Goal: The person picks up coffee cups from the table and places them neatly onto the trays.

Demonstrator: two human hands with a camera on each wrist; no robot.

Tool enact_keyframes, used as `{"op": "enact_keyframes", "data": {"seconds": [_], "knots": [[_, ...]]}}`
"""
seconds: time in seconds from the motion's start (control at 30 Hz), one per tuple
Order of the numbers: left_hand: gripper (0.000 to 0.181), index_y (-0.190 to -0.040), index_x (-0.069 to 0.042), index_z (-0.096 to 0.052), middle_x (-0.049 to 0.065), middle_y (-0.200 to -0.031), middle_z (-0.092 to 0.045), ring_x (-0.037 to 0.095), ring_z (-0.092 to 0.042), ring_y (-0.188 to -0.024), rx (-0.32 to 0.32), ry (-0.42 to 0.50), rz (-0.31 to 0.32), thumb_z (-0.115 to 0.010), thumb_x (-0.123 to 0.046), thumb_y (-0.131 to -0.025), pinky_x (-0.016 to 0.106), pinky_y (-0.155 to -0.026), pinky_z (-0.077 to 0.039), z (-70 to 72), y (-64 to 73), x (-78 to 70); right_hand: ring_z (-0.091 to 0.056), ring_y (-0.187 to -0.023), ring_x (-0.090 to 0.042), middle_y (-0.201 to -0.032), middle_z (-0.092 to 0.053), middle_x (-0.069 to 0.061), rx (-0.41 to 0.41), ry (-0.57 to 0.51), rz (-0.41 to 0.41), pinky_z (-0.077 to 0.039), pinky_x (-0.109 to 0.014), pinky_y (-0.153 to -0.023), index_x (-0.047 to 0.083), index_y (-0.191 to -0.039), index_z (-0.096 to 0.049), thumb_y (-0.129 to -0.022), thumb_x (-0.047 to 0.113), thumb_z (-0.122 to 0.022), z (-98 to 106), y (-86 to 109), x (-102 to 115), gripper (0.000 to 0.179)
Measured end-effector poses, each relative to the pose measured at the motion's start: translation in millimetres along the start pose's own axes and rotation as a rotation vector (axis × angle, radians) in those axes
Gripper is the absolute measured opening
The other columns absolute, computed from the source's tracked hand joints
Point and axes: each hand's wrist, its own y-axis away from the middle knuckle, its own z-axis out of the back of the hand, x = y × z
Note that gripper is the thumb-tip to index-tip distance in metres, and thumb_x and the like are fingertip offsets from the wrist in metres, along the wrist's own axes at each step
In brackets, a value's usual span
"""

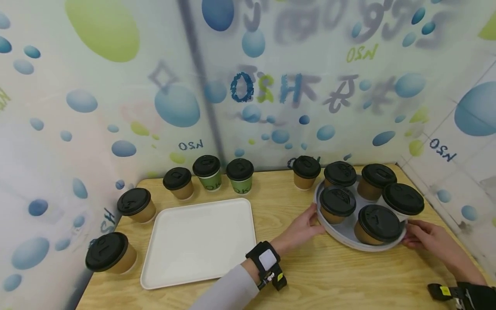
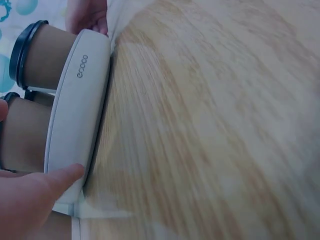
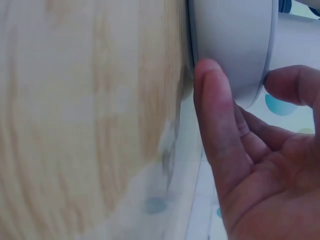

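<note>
A round, light grey tray (image 1: 342, 237) marked "ecoco" stands at the table's right side. Several black-lidded paper cups crowd it: brown ones, such as the front cup (image 1: 364, 234), and a white cup (image 1: 393, 206) at the right. My left hand (image 1: 298, 230) grips the tray's left edge; in the left wrist view one finger (image 2: 70, 175) lies along its side wall. Opposite it, my right hand (image 1: 435, 239) holds the right edge. The right wrist view has the thumb (image 3: 290, 85) at the tray's upper rim and a fingertip (image 3: 209, 70) low on the wall.
Left of the round tray lies a white rectangular tray (image 1: 201, 241) with nothing on it. Around it stand two green "OK" cups (image 1: 241, 183) and several brown cups (image 1: 141, 211). Another brown cup (image 1: 304, 181) stands behind the round tray, near the patterned wall covering (image 1: 271, 116).
</note>
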Motion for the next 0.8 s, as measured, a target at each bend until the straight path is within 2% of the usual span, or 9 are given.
{"op": "enact_keyframes", "data": {"seconds": [0.1, 0.2, 0.27, 0.37, 0.43, 0.6, 0.8], "knots": [[0.086, -0.165, -0.004, -0.016, 0.012, -0.173, -0.007, 0.024, -0.024, -0.154, -0.044, -0.112, 0.043, -0.062, -0.018, -0.093, 0.038, -0.12, -0.029, 5.9, 5.4, 0.0, -0.07, -0.08, -0.005, -0.101, -0.072, -0.014, -0.019, 0.005, 0.012, -0.061, -0.029, -0.073, -0.031, -0.144, -0.025, -0.114, 0.025, -0.032, -2, -0.7, 0, 0.064], [0.082, -0.164, -0.005, -0.025, 0.015, -0.172, -0.012, 0.025, -0.023, -0.154, -0.101, -0.303, 0.075, -0.063, -0.027, -0.094, 0.041, -0.121, -0.028, 15.3, 14.9, -4.0, -0.07, -0.077, -0.005, -0.098, -0.072, -0.016, -0.079, 0.019, 0.058, -0.061, -0.029, -0.07, -0.031, -0.141, -0.029, -0.114, 0.021, -0.031, -3, 0.7, -3, 0.059], [0.077, -0.162, -0.005, -0.03, 0.016, -0.171, -0.018, 0.027, -0.024, -0.154, -0.122, -0.383, 0.064, -0.062, -0.028, -0.097, 0.044, -0.121, -0.029, 24.1, 22.7, -9.3, -0.069, -0.074, -0.004, -0.095, -0.071, -0.018, -0.13, 0.041, 0.074, -0.06, -0.028, -0.067, -0.032, -0.138, -0.032, -0.114, 0.02, -0.03, -3, 2.2, -5, 0.057], [0.07, -0.16, -0.003, -0.034, 0.018, -0.167, -0.026, 0.032, -0.033, -0.151, -0.152, -0.436, 0.027, -0.061, -0.026, -0.099, 0.047, -0.118, -0.035, 39.4, 30.4, -16.2, -0.066, -0.07, -0.003, -0.094, -0.07, -0.02, -0.188, 0.084, 0.048, -0.06, -0.028, -0.064, -0.032, -0.137, -0.033, -0.114, 0.024, -0.029, 1, 3.5, -4, 0.061], [0.068, -0.159, -0.002, -0.036, 0.019, -0.164, -0.031, 0.035, -0.038, -0.147, -0.184, -0.437, 0.016, -0.062, -0.023, -0.1, 0.047, -0.115, -0.039, 49.0, 31.4, -20.0, -0.065, -0.07, -0.003, -0.095, -0.07, -0.022, -0.206, 0.101, 0.014, -0.059, -0.028, -0.063, -0.032, -0.137, -0.034, -0.114, 0.026, -0.029, 3, 3.2, -3, 0.062], [0.069, -0.158, 0.0, -0.036, 0.021, -0.158, -0.038, 0.036, -0.043, -0.142, -0.273, -0.465, 0.018, -0.064, -0.023, -0.099, 0.048, -0.112, -0.042, 66.1, 17.9, -27.5, -0.065, -0.069, -0.004, -0.094, -0.071, -0.019, -0.223, 0.096, -0.028, -0.059, -0.03, -0.062, -0.03, -0.138, -0.035, -0.113, 0.027, -0.029, 3, 2.0, -3, 0.063], [0.085, -0.162, -0.002, -0.028, 0.019, -0.161, -0.037, 0.032, -0.041, -0.145, -0.364, -0.523, 0.001, -0.075, -0.03, -0.096, 0.044, -0.115, -0.039, 77.1, -19.5, -23.5, -0.066, -0.07, -0.006, -0.095, -0.071, -0.02, -0.227, 0.095, -0.046, -0.059, -0.03, -0.062, -0.029, -0.14, -0.034, -0.113, 0.03, -0.028, 3, -0.5, -3, 0.065]]}}
